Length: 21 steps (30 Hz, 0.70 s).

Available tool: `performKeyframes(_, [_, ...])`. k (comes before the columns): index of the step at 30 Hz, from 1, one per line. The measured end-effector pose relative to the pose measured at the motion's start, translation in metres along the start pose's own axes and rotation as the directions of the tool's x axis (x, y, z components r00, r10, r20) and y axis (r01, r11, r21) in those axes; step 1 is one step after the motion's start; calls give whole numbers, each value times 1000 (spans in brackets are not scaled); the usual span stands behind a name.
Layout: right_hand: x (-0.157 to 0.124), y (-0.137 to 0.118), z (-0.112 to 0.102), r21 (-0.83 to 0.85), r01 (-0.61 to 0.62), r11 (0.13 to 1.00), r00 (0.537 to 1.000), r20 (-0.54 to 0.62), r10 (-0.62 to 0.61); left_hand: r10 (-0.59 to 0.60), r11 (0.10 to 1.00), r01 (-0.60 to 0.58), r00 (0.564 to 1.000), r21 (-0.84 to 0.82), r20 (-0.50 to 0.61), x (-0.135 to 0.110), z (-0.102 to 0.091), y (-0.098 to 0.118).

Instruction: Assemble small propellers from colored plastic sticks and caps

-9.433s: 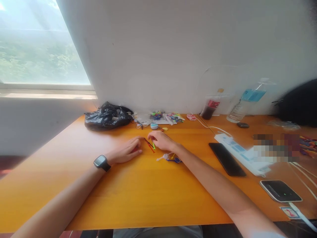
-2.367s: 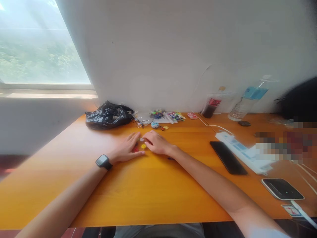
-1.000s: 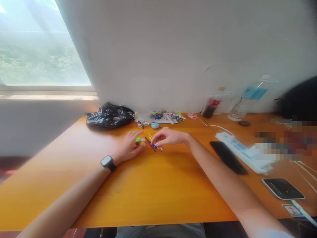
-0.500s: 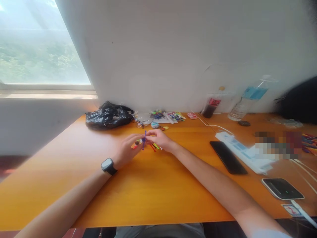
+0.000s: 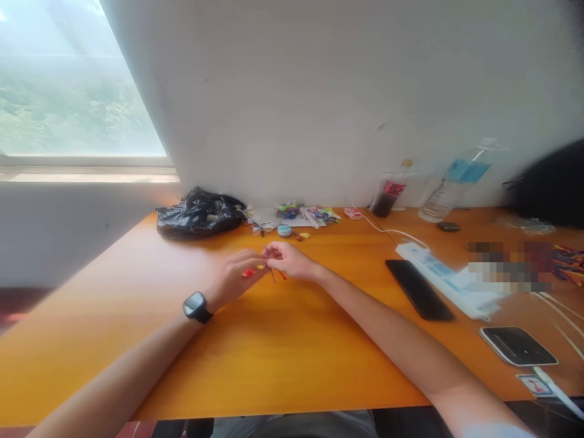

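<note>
My left hand [image 5: 237, 271], with a dark smartwatch [image 5: 195, 305] at the wrist, is closed and meets my right hand [image 5: 291, 261] over the desk. Between the fingertips is a small purple plastic stick [image 5: 266, 250], largely covered by the fingers of my right hand, which pinch it. Red and yellow bits of a small plastic piece [image 5: 248, 273] show under my left fingers, mostly hidden. A thin dark stick and a red stick [image 5: 282, 276] poke out below the fingertips; whether they are held or lie on the desk I cannot tell.
Along the wall lie a black plastic bag [image 5: 198, 214], a small round tin [image 5: 284, 230] and bags of colourful pieces [image 5: 322, 215]. To the right are a cola bottle [image 5: 389, 196], a water bottle [image 5: 449, 187], a black phone [image 5: 418, 289] and a white power strip [image 5: 440, 274].
The purple stick stood upright between my hands and is now mostly covered by my right fingers. My right hand has shifted slightly left, and the green and white stick ends are out of sight.
</note>
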State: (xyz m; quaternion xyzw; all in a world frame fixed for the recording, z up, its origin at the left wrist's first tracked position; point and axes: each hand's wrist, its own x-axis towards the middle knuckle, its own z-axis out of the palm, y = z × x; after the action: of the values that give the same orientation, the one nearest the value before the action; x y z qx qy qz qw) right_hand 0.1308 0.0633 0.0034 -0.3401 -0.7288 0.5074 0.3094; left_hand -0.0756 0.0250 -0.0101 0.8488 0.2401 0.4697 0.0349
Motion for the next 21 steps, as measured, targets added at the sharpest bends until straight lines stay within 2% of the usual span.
performKeyframes(4, [-2, -4, -1, 1, -49, 999, 998, 40, 48, -67, 998, 67, 998, -22, -13, 1, 1, 6])
performKeyframes(7, [-2, -5, -8, -7, -125, 992, 992, 15, 125, -127, 992, 126, 991, -30, -37, 1, 2, 8])
performKeyframes(10, [-1, -2, -18, -115, -175, 978, 984, -54, 170, -150, 988, 149, 989, -49, -16, 0, 3, 9])
performKeyframes(13, [0, 1, -23, -309, -240, 920, 962, -206, 182, -168, 984, 173, 982, -53, 91, -3, 5, 8])
performKeyframes(15, [-1, 2, -23, -406, -281, 869, 949, -255, 188, -172, 983, 183, 965, -35, 198, -5, 6, 7])
performKeyframes(18, [-4, 2, -23, -503, -280, 818, 957, -210, 199, -140, 988, 154, 942, -22, 304, -6, 4, 2])
performKeyframes(21, [-6, 2, -26, -600, -218, 769, 974, -184, 132, -103, 994, 106, 947, 7, 304, -3, -3, -1])
